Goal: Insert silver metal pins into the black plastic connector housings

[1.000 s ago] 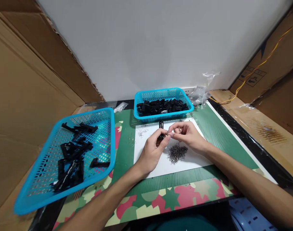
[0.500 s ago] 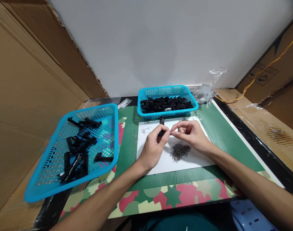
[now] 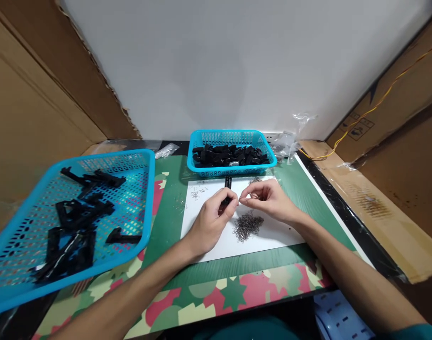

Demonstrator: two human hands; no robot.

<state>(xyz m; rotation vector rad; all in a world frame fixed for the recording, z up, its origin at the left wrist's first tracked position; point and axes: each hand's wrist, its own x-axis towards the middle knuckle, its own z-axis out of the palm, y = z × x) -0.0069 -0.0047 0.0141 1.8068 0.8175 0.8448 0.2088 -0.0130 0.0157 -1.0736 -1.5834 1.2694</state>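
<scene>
- One brown cardboard panel (image 3: 38, 94) stands along the left side.
- Right of it sits a large turquoise perforated plastic basket (image 3: 151, 189), in which long black plastic parts (image 3: 83, 212) lie jumbled, one apart from the rest at the right.
- Just beyond that basket's far right corner lies a small clear plastic bag (image 3: 167, 150).
- Next comes a green mat (image 3: 301, 182) with a red, cream and green patterned near border (image 3: 233, 293); on it lies a white rectangular sheet (image 3: 209, 255).
- At the sheet's far left, fine thin metal pieces (image 3: 197, 192) are scattered.
- The left hand (image 3: 211, 219), over the sheet, is curled around a slender glossy black part (image 3: 228, 182), whose far end sticks out past the fingers.
- Beyond that part stands a smaller turquoise perforated plastic basket (image 3: 232, 170), holding many black plastic pieces (image 3: 230, 155).
- Near the hands, on the sheet, is a dense heap of tiny bent metal pieces (image 3: 248, 226).
- The right hand (image 3: 267, 200) has thumb and forefinger drawn together just beside the left thumb; whether they pinch anything, I cannot tell.
- Farther right are a crumpled clear plastic bag (image 3: 285, 144), a thin yellow cable (image 3: 338, 141) and, at the right edge, a brown cardboard box (image 3: 396, 123).
</scene>
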